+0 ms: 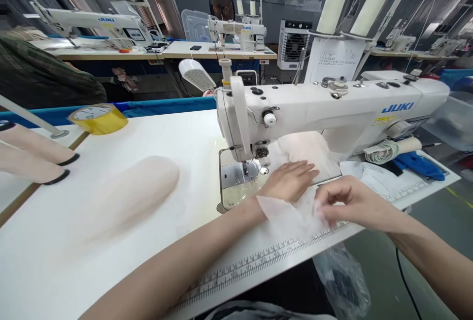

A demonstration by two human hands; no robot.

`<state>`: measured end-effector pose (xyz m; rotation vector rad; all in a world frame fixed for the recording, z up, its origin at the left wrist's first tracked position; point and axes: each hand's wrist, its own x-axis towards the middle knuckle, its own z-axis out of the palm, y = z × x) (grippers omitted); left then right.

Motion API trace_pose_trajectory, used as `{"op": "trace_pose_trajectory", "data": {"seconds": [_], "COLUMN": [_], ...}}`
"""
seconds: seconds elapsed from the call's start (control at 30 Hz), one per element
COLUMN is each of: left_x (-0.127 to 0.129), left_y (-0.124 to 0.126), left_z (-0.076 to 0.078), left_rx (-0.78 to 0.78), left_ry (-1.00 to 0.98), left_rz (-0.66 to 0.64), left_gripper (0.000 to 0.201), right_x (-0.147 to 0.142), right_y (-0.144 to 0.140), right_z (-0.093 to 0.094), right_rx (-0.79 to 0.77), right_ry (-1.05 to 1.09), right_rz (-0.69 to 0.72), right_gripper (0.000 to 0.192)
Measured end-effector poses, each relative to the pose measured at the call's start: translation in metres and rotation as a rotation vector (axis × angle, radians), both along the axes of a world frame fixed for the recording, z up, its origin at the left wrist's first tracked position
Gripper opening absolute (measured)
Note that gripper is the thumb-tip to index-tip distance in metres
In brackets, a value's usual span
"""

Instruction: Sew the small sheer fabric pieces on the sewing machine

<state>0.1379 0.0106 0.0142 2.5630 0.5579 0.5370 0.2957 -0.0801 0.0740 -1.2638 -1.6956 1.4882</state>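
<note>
Gripping the white fabric piece (pixel 295 211) in our right hand (pixel 349 202), we are flattening it with our open left hand (pixel 291 179) beside the presser foot (pixel 244 168), keeping edges aligned.

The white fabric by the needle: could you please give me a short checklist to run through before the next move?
1. Left hand flat on white fabric: ok.
2. Right hand has a pinching grip on the fabric edge: ok.
3. Fingers clear of the needle: ok.
4. Fabric under the presser foot: not ok, it lies to the right.
5. Needle threaded: cannot tell.
</note>
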Motion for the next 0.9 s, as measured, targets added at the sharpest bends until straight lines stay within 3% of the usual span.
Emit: {"op": "trace_pose_trajectory", "data": {"seconds": [0.13,0.2,0.27,0.33,0.4,0.47,0.6,0.73,0.83,0.9], "left_x": [-0.056,-0.084,-0.108,-0.123,-0.129,-0.127,-0.122,-0.125,-0.122,-0.118], "left_y": [-0.028,-0.042,-0.057,-0.072,-0.084,-0.092,-0.093,-0.090,-0.092,-0.093], "left_z": [0.014,0.018,0.022,0.028,0.034,0.037,0.037,0.037,0.034,0.030], "left_rx": [-0.867,-1.121,-1.043,-0.735,-0.468,-0.372,-0.429,-0.549,-0.635,-0.653], "left_ry": [-0.222,-0.257,-0.367,-0.403,-0.326,-0.226,-0.148,-0.177,-0.094,-0.085], "left_rz": [0.044,0.149,0.350,0.531,0.586,0.583,0.564,0.478,0.482,0.522], "left_gripper": [0.037,0.048,0.048,0.035,0.028,0.037,0.028,0.016,0.044,0.045], "right_x": [-0.020,-0.032,-0.046,-0.061,-0.076,-0.088,-0.099,-0.101,-0.107,-0.112], "right_y": [0.006,0.009,0.011,0.012,0.012,0.011,0.012,0.012,0.008,0.006], "right_z": [-0.016,-0.023,-0.028,-0.032,-0.034,-0.035,-0.034,-0.036,-0.041,-0.044], "right_rx": [0.027,0.029,0.045,0.079,0.101,0.087,0.051,0.098,0.122,0.108], "right_ry": [0.114,0.147,0.144,0.116,0.093,0.093,0.119,0.087,0.086,0.136], "right_rz": [-0.127,-0.140,-0.155,-0.166,-0.147,-0.098,-0.048,-0.128,-0.185,-0.182], "right_gripper": [0.031,0.034,0.037,0.039,0.041,0.042,0.044,0.046,0.046,0.043]}}
